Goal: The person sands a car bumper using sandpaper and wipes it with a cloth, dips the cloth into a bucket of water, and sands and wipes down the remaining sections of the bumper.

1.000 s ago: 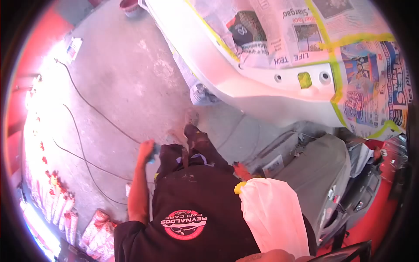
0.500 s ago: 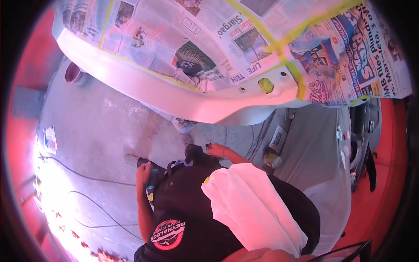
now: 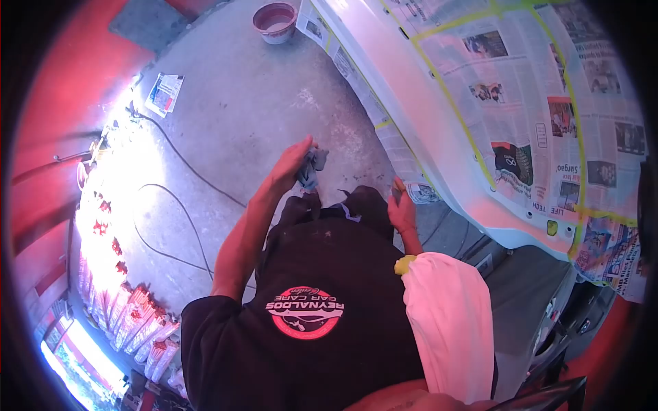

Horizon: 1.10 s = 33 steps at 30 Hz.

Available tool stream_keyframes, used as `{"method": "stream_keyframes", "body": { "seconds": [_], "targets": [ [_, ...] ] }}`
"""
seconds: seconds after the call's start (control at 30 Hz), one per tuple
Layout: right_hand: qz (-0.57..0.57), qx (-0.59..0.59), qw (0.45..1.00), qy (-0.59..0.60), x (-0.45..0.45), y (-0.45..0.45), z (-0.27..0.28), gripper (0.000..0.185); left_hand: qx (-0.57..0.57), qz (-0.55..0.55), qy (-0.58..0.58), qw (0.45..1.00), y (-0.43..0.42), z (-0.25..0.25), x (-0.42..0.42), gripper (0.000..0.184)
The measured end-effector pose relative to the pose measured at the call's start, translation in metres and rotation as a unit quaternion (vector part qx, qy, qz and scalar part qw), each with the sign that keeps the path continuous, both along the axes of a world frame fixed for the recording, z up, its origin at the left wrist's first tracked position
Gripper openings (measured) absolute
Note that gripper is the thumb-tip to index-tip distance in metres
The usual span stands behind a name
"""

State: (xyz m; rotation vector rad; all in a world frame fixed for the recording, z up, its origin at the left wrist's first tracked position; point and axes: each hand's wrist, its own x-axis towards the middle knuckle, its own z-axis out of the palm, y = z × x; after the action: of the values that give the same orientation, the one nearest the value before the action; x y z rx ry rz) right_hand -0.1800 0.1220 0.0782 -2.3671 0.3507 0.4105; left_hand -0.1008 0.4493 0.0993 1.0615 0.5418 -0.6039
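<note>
My left hand (image 3: 296,163) is out in front of my body, its fingers closed on a crumpled grey-blue cloth (image 3: 312,170). The right hand (image 3: 401,209) is partly closed beside my right thigh, near the white panel (image 3: 445,154); a small dark thing shows at its fingers, too small to name. Newspaper (image 3: 507,109) and yellow tape (image 3: 581,157) cover much of that panel. A pale cloth (image 3: 449,322) hangs over the right side of my black shirt (image 3: 240,356).
A reddish bucket (image 3: 275,24) stands on the concrete floor (image 3: 233,103). Dark cables (image 3: 179,154) cross the floor at the left. A printed sheet (image 3: 164,94) lies near the red wall (image 3: 75,89). Plastic-wrapped bundles (image 3: 140,318) are at lower left, and a grey cover (image 3: 524,288) at right.
The view has swung left, so the panel now appears further right and the bucket higher. My left hand has come up and forward with the cloth. The right hand has turned, fingers pointing forward.
</note>
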Motion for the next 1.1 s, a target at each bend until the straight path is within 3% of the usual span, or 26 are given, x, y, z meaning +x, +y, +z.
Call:
{"method": "stream_keyframes", "body": {
  "seconds": [0.07,0.13,0.2,0.33,0.37,0.4,0.43,0.47,0.53,0.63,0.7,0.73,0.83,0.9,0.97,1.07,1.1],
  "targets": [
    [0.046,0.125,0.989,-0.058,0.045,0.049,0.018,0.053,-0.044,0.037,0.009,0.998,0.031,0.01,0.018,0.045],
    [0.053,0.155,0.982,-0.092,0.08,0.094,0.032,0.052,-0.155,0.066,0.015,0.986,0.068,0.013,0.033,0.039],
    [0.068,0.191,0.971,-0.13,0.12,0.14,0.043,0.052,-0.185,0.083,0.008,0.979,0.086,0.001,0.044,0.037],
    [0.072,0.305,0.949,0.034,0.186,0.212,0.032,0.056,-0.198,0.115,0.057,0.972,0.117,0.002,0.083,0.032],
    [0.076,0.304,0.949,0.03,0.212,0.234,0.033,0.056,-0.197,0.122,0.091,0.969,0.129,-0.004,0.094,0.033],
    [0.156,0.286,0.945,-0.006,0.235,0.261,0.04,0.057,-0.195,0.123,0.09,0.969,0.143,-0.008,0.109,0.033],
    [0.232,0.27,0.934,-0.04,0.256,0.287,0.04,0.058,-0.267,0.126,0.039,0.955,0.159,-0.007,0.125,0.036],
    [0.228,0.276,0.933,-0.03,0.279,0.312,0.034,0.058,-0.336,0.131,-0.004,0.933,0.175,-0.005,0.137,0.04],
    [0.32,0.286,0.901,0.064,0.338,0.365,0.03,0.059,-0.331,0.157,0.001,0.93,0.216,0.009,0.17,0.043],
    [0.333,0.359,0.864,0.114,0.411,0.431,0.043,0.062,-0.325,0.194,-0.021,0.926,0.277,0.06,0.223,0.052],
    [0.345,0.348,0.854,0.176,0.456,0.462,0.055,0.063,-0.13,0.181,-0.069,0.972,0.313,0.079,0.249,0.056],
    [0.316,0.409,0.843,0.151,0.471,0.474,0.048,0.062,-0.13,0.173,-0.071,0.974,0.326,0.078,0.26,0.056],
    [0.216,0.496,0.837,0.08,0.519,0.498,0.024,0.061,0.205,0.181,0.077,0.959,0.368,0.035,0.288,0.068],
    [-0.021,0.596,0.788,0.157,0.544,0.504,-0.004,0.057,0.442,-0.044,0.07,0.893,0.388,0.014,0.319,0.064],
    [-0.108,0.584,0.797,0.107,0.577,0.502,-0.003,0.049,0.482,-0.264,-0.082,0.831,0.419,-0.015,0.352,0.066],
    [-0.296,0.562,0.764,0.112,0.606,0.493,-0.021,0.042,0.366,-0.428,-0.058,0.824,0.448,-0.015,0.458,0.065],
    [-0.346,0.506,0.789,0.048,0.608,0.494,-0.03,0.042,0.362,-0.462,-0.064,0.807,0.467,-0.018,0.485,0.065]
  ]
}}
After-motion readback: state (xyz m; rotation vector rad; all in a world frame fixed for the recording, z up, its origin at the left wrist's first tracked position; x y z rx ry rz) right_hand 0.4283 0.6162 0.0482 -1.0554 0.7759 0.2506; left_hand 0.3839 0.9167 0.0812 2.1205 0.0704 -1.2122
